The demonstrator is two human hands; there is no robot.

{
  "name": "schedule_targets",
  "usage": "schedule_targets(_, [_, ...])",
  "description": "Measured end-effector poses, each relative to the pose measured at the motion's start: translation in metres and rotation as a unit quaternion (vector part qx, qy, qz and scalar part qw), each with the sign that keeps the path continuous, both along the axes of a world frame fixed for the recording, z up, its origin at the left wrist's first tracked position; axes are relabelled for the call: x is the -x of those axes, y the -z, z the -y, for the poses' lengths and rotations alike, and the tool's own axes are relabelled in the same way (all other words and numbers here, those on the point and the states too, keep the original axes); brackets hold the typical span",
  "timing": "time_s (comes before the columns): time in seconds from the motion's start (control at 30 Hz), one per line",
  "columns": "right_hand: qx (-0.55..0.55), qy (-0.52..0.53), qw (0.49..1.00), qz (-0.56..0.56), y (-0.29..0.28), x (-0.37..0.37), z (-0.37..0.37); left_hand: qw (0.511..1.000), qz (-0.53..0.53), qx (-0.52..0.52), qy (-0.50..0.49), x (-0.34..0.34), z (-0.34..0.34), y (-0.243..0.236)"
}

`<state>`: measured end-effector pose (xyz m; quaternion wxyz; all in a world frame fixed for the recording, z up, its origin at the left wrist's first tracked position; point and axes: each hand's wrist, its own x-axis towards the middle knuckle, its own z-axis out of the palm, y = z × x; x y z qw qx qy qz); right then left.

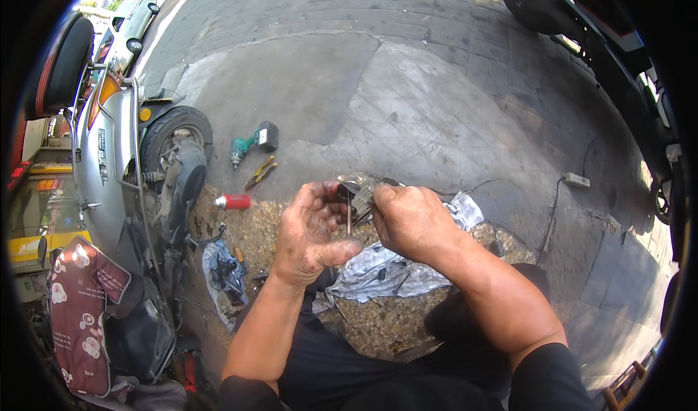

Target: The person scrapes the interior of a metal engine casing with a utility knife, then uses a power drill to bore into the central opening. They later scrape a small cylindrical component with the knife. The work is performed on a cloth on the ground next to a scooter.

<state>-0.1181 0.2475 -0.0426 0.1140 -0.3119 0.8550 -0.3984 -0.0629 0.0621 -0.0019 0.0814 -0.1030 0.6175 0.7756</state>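
Observation:
My left hand (305, 240) is turned palm up with its fingers curled around an engine valve (349, 218). The valve has a dark round head and a thin metal stem that points down toward my thumb. My right hand (413, 218) is closed beside it, pinching a small greyish piece (365, 200) whose kind I cannot make out. That piece is close against the valve head, and my fingers hide part of both. Below the hands a stained whitish rag (389, 273) lies on the speckled ground between my legs.
A silver scooter (109, 142) stands at the left. Beside its rear wheel lie a green cordless drill (251, 143), yellow-handled pliers (262, 172) and a red can (234, 202). Several tools rest on a cloth (222, 273). A socket strip (576, 180) lies right, near a dark motorbike (611, 69).

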Motion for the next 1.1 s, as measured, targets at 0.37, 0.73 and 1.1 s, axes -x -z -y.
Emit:
schedule_targets(0.37, [0.013, 0.002, 1.0, 0.013, -0.003, -0.001, 0.005, 1.0, 0.016, -0.013, -0.015, -0.002, 0.0, -0.001])
schedule_targets(0.73, [-0.007, 0.034, 0.999, -0.016, -0.006, 0.003, 0.006, 1.0, 0.011, 0.005, -0.021, -0.003, -0.003, 0.002])
schedule_targets(1.1, [0.373, 0.008, 0.81, 0.453, -0.002, 0.024, -0.008, 0.987, 0.037, -0.15, 0.035, -0.002, 0.003, 0.0])
